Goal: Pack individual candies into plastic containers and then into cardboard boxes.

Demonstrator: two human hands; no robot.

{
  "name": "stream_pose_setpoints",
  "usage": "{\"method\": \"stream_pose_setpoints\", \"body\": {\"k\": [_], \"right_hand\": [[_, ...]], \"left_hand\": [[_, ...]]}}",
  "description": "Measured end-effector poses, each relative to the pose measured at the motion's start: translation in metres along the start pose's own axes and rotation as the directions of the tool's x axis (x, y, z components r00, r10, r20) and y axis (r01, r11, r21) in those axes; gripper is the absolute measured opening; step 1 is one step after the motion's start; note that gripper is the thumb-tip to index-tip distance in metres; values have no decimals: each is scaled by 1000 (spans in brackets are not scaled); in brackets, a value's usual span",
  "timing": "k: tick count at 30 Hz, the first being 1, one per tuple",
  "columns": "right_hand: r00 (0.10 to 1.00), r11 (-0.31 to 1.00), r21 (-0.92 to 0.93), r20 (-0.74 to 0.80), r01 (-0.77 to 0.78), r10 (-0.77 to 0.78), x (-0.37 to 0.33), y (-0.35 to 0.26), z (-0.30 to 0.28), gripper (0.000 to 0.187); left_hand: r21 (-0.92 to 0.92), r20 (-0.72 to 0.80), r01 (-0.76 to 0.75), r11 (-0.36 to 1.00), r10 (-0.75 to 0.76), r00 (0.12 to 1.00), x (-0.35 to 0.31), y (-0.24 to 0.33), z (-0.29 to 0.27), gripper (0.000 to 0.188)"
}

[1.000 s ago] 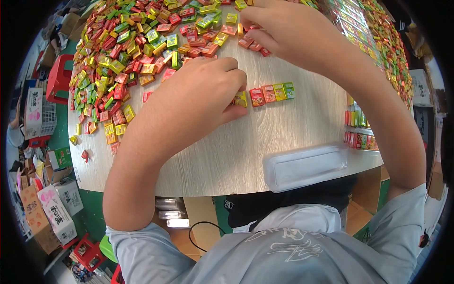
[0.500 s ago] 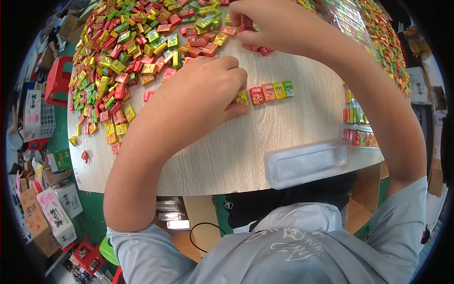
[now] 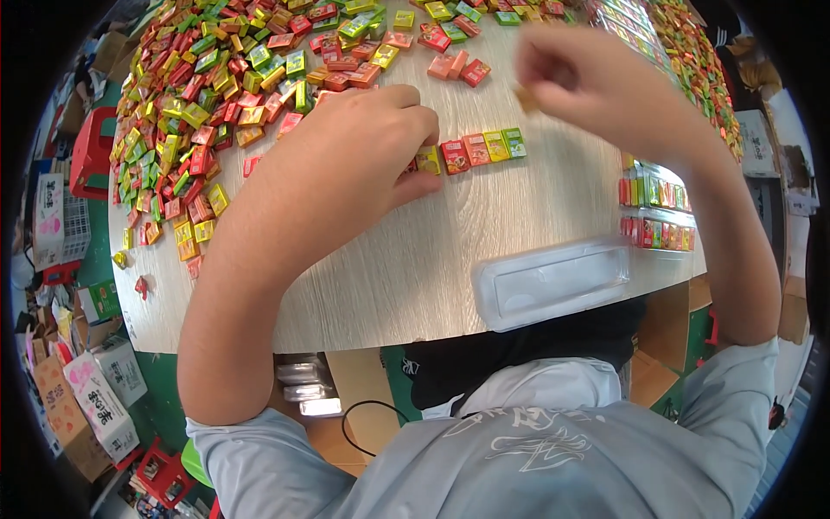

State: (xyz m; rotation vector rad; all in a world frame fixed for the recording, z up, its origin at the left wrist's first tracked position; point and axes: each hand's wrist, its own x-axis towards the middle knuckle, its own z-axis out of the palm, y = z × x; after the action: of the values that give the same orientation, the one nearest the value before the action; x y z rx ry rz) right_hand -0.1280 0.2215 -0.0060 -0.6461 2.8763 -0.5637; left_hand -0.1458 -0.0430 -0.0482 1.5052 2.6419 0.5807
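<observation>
My left hand (image 3: pixel 367 143) is closed around the left end of a short row of small boxes, with its thumb and index finger at a yellow box (image 3: pixel 428 160); the palm side is hidden. Continuing the row to the right are a red box (image 3: pixel 455 156), a salmon box (image 3: pixel 476 150), a yellow one (image 3: pixel 496 146) and a green one (image 3: pixel 514 143). Above and right of them, my right hand (image 3: pixel 584 82) is in the air, smeared by motion. A blurred yellowish small box (image 3: pixel 525 98) shows at its fingertips.
A big heap of mixed small boxes (image 3: pixel 233 78) covers the table's far left. A few loose boxes (image 3: pixel 458 67) lie beyond the row. An uncovered clear plastic tray (image 3: pixel 553 281) sits near the front edge. Filled clear trays (image 3: pixel 657 233) stand at the right, by another heap (image 3: pixel 705 78).
My right hand has moved right and nearer from the loose boxes, now with a yellowish box at its fingertips. My left hand stays at the row. The whole view has shifted slightly.
</observation>
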Motion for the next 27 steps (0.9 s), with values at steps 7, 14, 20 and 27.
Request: {"method": "stream_pose_setpoints", "body": {"k": [7, 14, 20, 27], "right_hand": [[961, 959, 97, 99, -268, 258, -24, 4, 19, 8], [928, 919, 135, 88, -371, 361, -22, -4, 24, 11], [990, 975, -175, -49, -140, 133, -24, -2, 26, 18], [995, 995, 3, 19, 100, -100, -28, 8, 41, 32]], "left_hand": [[-15, 9, 22, 1000, -22, 1000, 1, 3, 2, 29], [-12, 6, 72, 997, -72, 997, 5, 7, 4, 30], [22, 3, 98, 995, -98, 995, 1, 11, 1, 30], [47, -35, 120, 992, -118, 992, 7, 24, 16, 30]]}}
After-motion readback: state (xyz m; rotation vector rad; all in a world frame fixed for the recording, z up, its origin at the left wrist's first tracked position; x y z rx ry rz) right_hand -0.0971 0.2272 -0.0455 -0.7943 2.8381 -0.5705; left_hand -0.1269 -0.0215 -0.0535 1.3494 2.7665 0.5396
